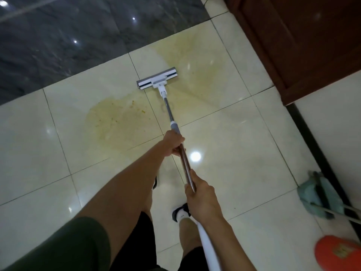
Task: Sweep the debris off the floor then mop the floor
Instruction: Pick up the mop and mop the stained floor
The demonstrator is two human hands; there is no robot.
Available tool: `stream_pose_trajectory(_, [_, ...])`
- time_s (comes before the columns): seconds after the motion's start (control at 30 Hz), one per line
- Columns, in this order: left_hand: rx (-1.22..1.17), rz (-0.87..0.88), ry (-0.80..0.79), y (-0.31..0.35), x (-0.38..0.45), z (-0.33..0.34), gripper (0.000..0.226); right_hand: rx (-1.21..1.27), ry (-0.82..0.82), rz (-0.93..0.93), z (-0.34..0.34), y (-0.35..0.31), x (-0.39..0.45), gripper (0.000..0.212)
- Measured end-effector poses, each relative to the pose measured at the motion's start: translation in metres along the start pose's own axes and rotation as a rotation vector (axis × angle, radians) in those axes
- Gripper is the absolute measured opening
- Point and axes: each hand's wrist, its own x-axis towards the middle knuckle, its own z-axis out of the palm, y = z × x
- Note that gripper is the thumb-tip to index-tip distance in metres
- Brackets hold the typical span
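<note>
mop gripped by left hand and right hand | risk: stain smeared wider, specks dragged unswept

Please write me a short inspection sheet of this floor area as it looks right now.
Surface: pale glossy floor tiles with a yellowish stain holding small orange specks; a wider yellowish smear beyond it.
Job's things: mop head flat on the tiles between the two marks.
Clutter: teal cloth mop lying by the wall; orange object at lower right.
Hands: left hand grips the handle further down, right hand grips it nearer the body.
Cables: a thin dark cord at the top edge.
Surroundings: dark marble floor at upper left, brown wooden door at upper right.
</note>
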Motion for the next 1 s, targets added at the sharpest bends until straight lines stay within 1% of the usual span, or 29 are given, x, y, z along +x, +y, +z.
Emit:
stream_pose_trajectory(0.1, [-0.030, 0.010, 0.005, -0.003, -0.008, 0.007, 0.027, 0.002, -0.006, -0.013, -0.006, 0.004, -0.007, 0.048])
stream_pose_trajectory(0.2, [-0.058, 0.029, 0.029, 0.005, -0.003, 0.003, 0.029, -0.020, -0.005, -0.029, -0.008, -0.006, 0.003, 0.049])
stream_pose_trajectory(0.33, [-0.086, 0.035, 0.081, 0.026, 0.016, -0.003, 0.027, -0.089, 0.021, -0.053, -0.016, -0.025, 0.029, 0.049])
stream_pose_trajectory(0.53, [-0.140, 0.017, 0.092, 0.064, 0.052, -0.023, 0.021, -0.105, 0.039, -0.082, -0.023, -0.062, 0.071, 0.048])
stream_pose_trajectory(0.7, [-0.128, 0.038, 0.102, 0.131, 0.096, -0.052, 0.023, -0.093, 0.059, -0.084, -0.039, -0.115, 0.135, 0.045])
stream_pose_trajectory(0.8, [-0.100, 0.043, 0.117, 0.185, 0.134, -0.082, 0.023, -0.096, 0.076, -0.081, -0.046, -0.164, 0.187, 0.040])
stream_pose_trajectory(0.9, [-0.091, 0.069, 0.128, 0.240, 0.170, -0.117, 0.027, -0.105, 0.098, -0.089, -0.052, -0.218, 0.238, 0.043])
stream_pose_trajectory(1.0, [-0.074, 0.093, 0.140, 0.293, 0.202, -0.145, 0.022, -0.089, 0.109, -0.105, -0.062, -0.268, 0.285, 0.045])
